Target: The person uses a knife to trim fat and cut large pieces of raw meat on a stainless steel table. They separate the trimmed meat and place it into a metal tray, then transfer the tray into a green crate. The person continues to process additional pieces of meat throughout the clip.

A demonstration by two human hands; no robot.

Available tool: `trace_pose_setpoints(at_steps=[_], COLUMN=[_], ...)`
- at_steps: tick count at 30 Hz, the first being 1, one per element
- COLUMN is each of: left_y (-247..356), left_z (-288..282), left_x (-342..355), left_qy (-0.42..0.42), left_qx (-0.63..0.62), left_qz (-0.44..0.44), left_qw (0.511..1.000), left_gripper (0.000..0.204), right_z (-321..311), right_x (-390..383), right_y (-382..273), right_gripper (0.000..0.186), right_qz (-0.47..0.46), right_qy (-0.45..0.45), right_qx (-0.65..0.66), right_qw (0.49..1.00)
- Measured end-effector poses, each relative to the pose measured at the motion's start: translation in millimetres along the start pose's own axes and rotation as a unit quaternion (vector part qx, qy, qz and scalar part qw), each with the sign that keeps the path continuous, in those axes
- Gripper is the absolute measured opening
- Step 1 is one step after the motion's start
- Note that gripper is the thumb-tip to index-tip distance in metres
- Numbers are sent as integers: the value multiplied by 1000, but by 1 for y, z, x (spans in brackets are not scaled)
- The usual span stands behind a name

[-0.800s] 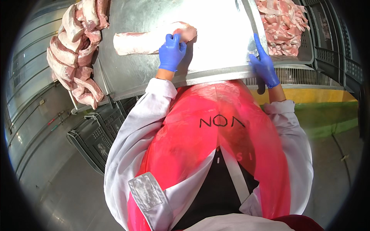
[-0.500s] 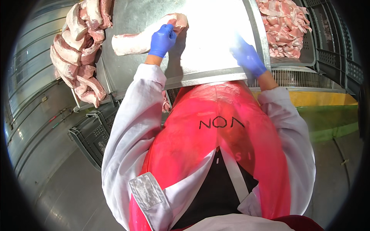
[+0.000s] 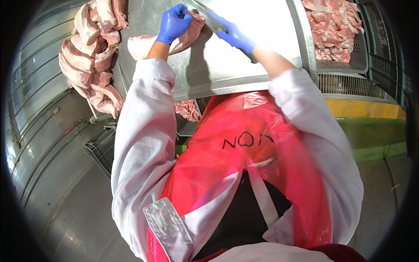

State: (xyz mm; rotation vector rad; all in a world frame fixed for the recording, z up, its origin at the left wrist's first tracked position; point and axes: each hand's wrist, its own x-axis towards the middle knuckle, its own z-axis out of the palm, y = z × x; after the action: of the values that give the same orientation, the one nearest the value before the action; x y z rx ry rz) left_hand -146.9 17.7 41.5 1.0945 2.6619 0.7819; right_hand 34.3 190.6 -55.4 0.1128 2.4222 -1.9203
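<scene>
A long pale pink piece of meat (image 3: 190, 36) with a whitish fat side lies on the metal work table (image 3: 227, 70). My left hand (image 3: 174, 24), in a blue glove, is closed at its far side, fingers curled as if pinching the meat; the fingertips are partly hidden. In my blue-gloved right hand (image 3: 231, 33) is a knife (image 3: 206, 16), gripped by its dark handle. Its blade points up and left, along the right end of the meat and close to my left hand. Glare washes out part of the table beside the knife.
Thick meat pieces (image 3: 83, 61) are heaped at the table's left. Beyond the right rim, a dark crate (image 3: 360, 54) holds thin pink trimmings (image 3: 332, 30). Below the front edge, more trimmings (image 3: 187, 110) show between my left sleeve and the red apron (image 3: 244, 118).
My right hand has moved left and away from me, bringing the knife to the meat's right end. My left hand has shifted slightly left and farther away. The meat's right end now lies lower.
</scene>
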Motion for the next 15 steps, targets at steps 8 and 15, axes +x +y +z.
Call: trace_pose_setpoints(at_steps=[8,15], left_y=[-8,-6], left_z=[-23,-31], left_x=[4,0], left_qy=[-107,3], left_qx=[48,-69], left_qz=[25,4], left_qw=[993,998], left_gripper=[17,11], right_z=[-11,-22], right_x=[28,-44], right_y=[-56,-69], right_gripper=[76,78], right_qz=[6,102], right_qy=[-69,-167], right_qx=[79,61], right_qw=[994,979])
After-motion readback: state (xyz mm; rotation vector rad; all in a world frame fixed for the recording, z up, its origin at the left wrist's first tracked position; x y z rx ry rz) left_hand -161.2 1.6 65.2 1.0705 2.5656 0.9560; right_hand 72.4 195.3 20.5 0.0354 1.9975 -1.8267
